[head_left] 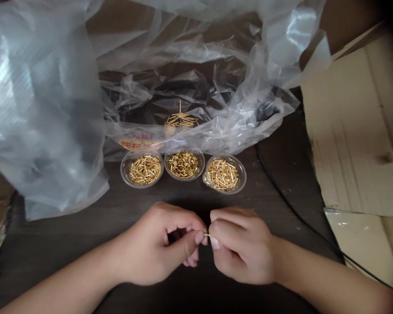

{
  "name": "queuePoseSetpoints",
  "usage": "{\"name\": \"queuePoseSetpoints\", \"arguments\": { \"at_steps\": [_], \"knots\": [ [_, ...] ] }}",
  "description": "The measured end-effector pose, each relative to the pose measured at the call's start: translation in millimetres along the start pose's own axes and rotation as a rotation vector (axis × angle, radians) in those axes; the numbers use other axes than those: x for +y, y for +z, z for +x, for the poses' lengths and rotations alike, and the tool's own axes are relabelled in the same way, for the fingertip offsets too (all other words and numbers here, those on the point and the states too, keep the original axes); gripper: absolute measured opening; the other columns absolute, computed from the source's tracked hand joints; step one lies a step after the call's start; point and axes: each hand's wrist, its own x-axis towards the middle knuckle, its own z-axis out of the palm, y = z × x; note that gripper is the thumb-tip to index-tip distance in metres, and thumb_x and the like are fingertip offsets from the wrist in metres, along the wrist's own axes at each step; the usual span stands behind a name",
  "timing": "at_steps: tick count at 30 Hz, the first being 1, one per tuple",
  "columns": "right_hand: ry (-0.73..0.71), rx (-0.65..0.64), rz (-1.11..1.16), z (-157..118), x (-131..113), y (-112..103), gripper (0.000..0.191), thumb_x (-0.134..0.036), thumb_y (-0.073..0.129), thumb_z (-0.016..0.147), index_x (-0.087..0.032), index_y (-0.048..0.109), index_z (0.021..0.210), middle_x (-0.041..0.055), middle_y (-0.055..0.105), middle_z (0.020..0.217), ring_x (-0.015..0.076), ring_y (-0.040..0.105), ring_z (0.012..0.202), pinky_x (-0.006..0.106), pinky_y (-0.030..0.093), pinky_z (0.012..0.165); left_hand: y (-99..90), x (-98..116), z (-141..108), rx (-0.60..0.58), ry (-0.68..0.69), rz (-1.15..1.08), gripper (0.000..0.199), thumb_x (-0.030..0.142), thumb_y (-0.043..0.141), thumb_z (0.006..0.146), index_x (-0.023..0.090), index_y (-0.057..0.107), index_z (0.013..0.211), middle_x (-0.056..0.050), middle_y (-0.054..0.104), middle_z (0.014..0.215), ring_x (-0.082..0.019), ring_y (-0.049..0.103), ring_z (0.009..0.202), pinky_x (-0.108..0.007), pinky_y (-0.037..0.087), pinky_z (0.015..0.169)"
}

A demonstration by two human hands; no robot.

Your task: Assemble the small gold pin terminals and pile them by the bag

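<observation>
A thin gold-coloured metal pin [207, 235] spans the small gap between my two hands. My left hand [163, 244] pinches one end of it between thumb and forefinger. The thumb and curled forefinger of my right hand [244, 244] close on the other end. Just beyond my hands stand three clear round cups in a row. Short gold metal pieces fill the left cup [145, 170], the middle cup [184, 164] and the right cup [223, 174]. Farther back, a pile of longer gold pins [182, 120] lies on the clear plastic.
A large clear plastic bag [52, 109] drapes over the left and back of the dark table [85, 244]. Cardboard [350, 131] stands at the right. A black cable [291, 207] runs along the table's right side. Cardboard edges also show at far left.
</observation>
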Motion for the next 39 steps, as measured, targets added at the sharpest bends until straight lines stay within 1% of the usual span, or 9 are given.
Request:
{"name": "queuePoseSetpoints", "arguments": {
  "at_steps": [2,6,16,20,25,27,29,34,39],
  "knots": [
    [0.027,0.027,0.046,0.0,-0.8,1.6,0.024,-0.004,0.043,0.085,-0.02,0.042,0.067,-0.004,0.033,0.063,0.0113,0.031,0.056,0.028,0.03,0.053,0.3,-0.6,0.2,0.0,-0.013,-0.033,0.021,0.018,0.055,0.1,0.008,0.066,0.085,-0.007,0.07,0.07,-0.012,0.067,0.06,-0.019,0.059,0.06],
    [0.022,0.06,0.04,0.0,-1.7,2.8,0.021,-0.005,0.044,0.086,-0.02,0.044,0.071,-0.0037,0.037,0.064,0.0111,0.033,0.056,0.027,0.03,0.053,0.3,-0.7,0.8,-0.01,-0.036,-0.097,0.023,0.021,0.056,0.101,0.007,0.068,0.087,-0.009,0.071,0.072,-0.012,0.068,0.062,-0.019,0.06,0.061],
    [0.059,-0.007,0.241,4.7,1.1,-1.1,0.022,-0.005,0.041,0.087,-0.021,0.038,0.073,-0.0057,0.035,0.063,0.009,0.034,0.055,0.023,0.031,0.053,-0.8,-2.1,0.0,-0.035,-0.068,-0.18,0.022,0.021,0.055,0.102,0.007,0.067,0.091,-0.006,0.069,0.07,-0.011,0.067,0.061,-0.019,0.059,0.061],
    [0.032,-0.03,0.186,3.9,2.6,-1.9,0.022,-0.004,0.042,0.086,-0.021,0.037,0.073,-0.0054,0.032,0.064,0.0098,0.031,0.056,0.025,0.03,0.053,-0.9,-0.9,1.3,-0.033,-0.076,-0.171,0.022,0.022,0.055,0.102,0.007,0.066,0.089,-0.007,0.069,0.069,-0.012,0.067,0.06,-0.019,0.059,0.06],
    [-0.027,-0.019,0.011,-0.4,4.3,-0.8,0.022,-0.007,0.042,0.088,-0.021,0.041,0.07,-0.004,0.032,0.066,0.0116,0.029,0.057,0.028,0.029,0.054,-0.2,-1.1,0.8,-0.003,-0.063,-0.103,0.025,0.024,0.055,0.102,0.007,0.067,0.089,-0.01,0.071,0.07,-0.013,0.067,0.061,-0.021,0.059,0.06],
    [-0.044,-0.009,-0.057,-2.1,5.1,-0.2,0.022,-0.008,0.043,0.088,-0.02,0.043,0.07,-0.0032,0.035,0.066,0.0122,0.029,0.058,0.029,0.029,0.054,0.5,-1.3,0.2,0.004,-0.04,-0.077,0.025,0.024,0.054,0.102,0.007,0.067,0.089,-0.009,0.071,0.07,-0.013,0.067,0.061,-0.02,0.059,0.06],
    [-0.048,0.007,-0.072,-2.7,5.7,0.1,0.022,-0.008,0.044,0.088,-0.021,0.042,0.07,-0.003,0.036,0.066,0.0124,0.031,0.058,0.029,0.029,0.055,1.4,-1.1,-0.3,0.009,0.0,-0.03,0.025,0.023,0.053,0.103,0.009,0.067,0.087,-0.008,0.071,0.07,-0.013,0.067,0.061,-0.02,0.058,0.06],
    [-0.021,0.032,0.005,0.8,5.3,-0.2,0.022,-0.006,0.042,0.087,-0.022,0.039,0.071,-0.0044,0.033,0.064,0.0117,0.031,0.056,0.027,0.029,0.054,3.2,-1.6,-1.7,0.063,0.159,0.181,0.025,0.015,0.05,0.103,0.012,0.066,0.084,-0.004,0.069,0.07,-0.01,0.066,0.061,-0.017,0.053,0.061],
    [0.012,0.041,0.088,4.0,1.7,-0.5,0.022,-0.004,0.041,0.086,-0.022,0.037,0.073,-0.0054,0.034,0.062,0.0106,0.033,0.054,0.025,0.03,0.053,6.6,-5.6,-3.6,0.122,0.291,0.331,0.02,0.009,0.049,0.101,0.013,0.063,0.088,-0.001,0.067,0.072,-0.01,0.064,0.064,-0.019,0.05,0.066]
  ]
}}
